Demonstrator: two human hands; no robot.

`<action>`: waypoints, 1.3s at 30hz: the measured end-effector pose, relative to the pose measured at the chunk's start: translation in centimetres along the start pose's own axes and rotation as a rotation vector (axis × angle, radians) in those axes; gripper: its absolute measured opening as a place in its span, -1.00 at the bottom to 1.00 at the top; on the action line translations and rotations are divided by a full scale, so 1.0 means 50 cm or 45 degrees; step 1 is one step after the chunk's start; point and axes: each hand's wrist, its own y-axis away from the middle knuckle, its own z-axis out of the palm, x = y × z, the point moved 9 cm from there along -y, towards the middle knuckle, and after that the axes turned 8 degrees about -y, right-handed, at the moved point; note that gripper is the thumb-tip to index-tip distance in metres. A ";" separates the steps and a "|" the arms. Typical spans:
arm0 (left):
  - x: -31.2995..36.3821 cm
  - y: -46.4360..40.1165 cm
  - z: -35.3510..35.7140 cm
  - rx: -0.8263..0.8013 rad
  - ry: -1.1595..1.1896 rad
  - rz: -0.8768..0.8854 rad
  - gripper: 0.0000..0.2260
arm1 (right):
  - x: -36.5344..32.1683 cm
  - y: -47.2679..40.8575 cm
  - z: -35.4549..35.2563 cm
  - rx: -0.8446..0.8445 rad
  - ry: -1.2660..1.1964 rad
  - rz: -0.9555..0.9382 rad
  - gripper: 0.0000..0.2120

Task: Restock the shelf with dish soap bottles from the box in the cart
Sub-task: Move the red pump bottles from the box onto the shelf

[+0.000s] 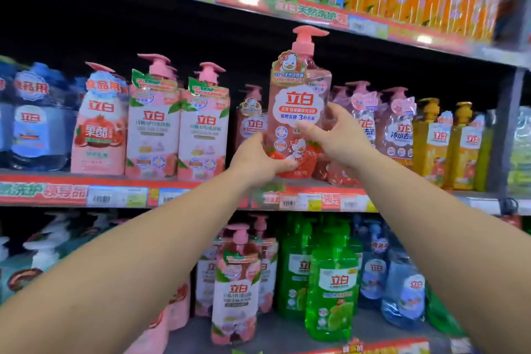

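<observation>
Your two bare forearms reach up from the bottom corners toward the middle shelf [184, 181]; your left hand [258, 161] cups the base of a pink pump bottle [298, 112], its grip curled under and round the bottom edge; your right hand [339, 138] takes the bottle's right side, thumb pressed across the lower label and fingers wrapped behind, so both grips are clamped on the one bottle. The bottle stands upright, its base at the shelf's front lip with its red price strip [120, 195], its pump head just short of the underside of the upper shelf [316, 16]. Directly behind it lies a dark gap, bounded on the left by a smaller pink bottle [251, 121] set back from the edge and on the right by more pink bottles [362, 121]; further left stand white-and-pink pump bottles [178, 126], further right yellow bottles [448, 146] against a grey upright post [505, 129]. Below, green bottles [330, 290] sit near the lower shelf's front; above, blue and orange bottles fill the top row.
</observation>
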 end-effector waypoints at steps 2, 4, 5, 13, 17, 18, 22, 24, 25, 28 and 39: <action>-0.011 -0.053 0.007 -0.004 -0.020 -0.014 -0.37 | 0.015 -0.041 0.002 0.031 0.014 -0.030 -0.43; -0.032 -0.095 0.022 -0.018 -0.043 -0.044 -0.38 | 0.044 -0.076 0.009 0.034 0.013 -0.032 -0.42; -0.042 -0.109 0.029 -0.022 -0.070 -0.055 -0.42 | 0.065 -0.093 0.013 0.031 0.018 -0.027 -0.42; -0.138 -0.174 0.050 -0.095 -0.447 -0.239 -0.55 | 0.241 -0.177 0.101 -0.105 -0.091 0.130 -0.25; -0.156 -0.175 0.026 0.003 -0.610 -0.377 -0.50 | 0.281 -0.195 0.161 -0.292 -0.043 0.114 -0.07; -0.157 -0.175 0.022 0.032 -0.641 -0.384 -0.48 | 0.289 -0.195 0.173 -0.346 -0.028 0.113 -0.07; -0.160 -0.173 0.017 0.094 -0.733 -0.414 -0.45 | 0.314 -0.199 0.198 -0.417 0.001 0.131 0.08; -0.158 -0.167 0.011 0.126 -0.774 -0.432 -0.43 | 0.322 -0.203 0.204 -0.423 -0.008 0.153 0.13; -0.159 -0.166 0.010 0.137 -0.778 -0.442 -0.43 | 0.323 -0.205 0.207 -0.433 -0.007 0.152 0.11; -0.160 -0.162 0.005 0.171 -0.780 -0.461 -0.43 | 0.312 -0.206 0.211 -0.458 0.005 0.108 0.02; -0.166 -0.154 0.003 0.223 -0.704 -0.520 -0.48 | 0.308 -0.217 0.237 -0.500 0.055 0.057 0.08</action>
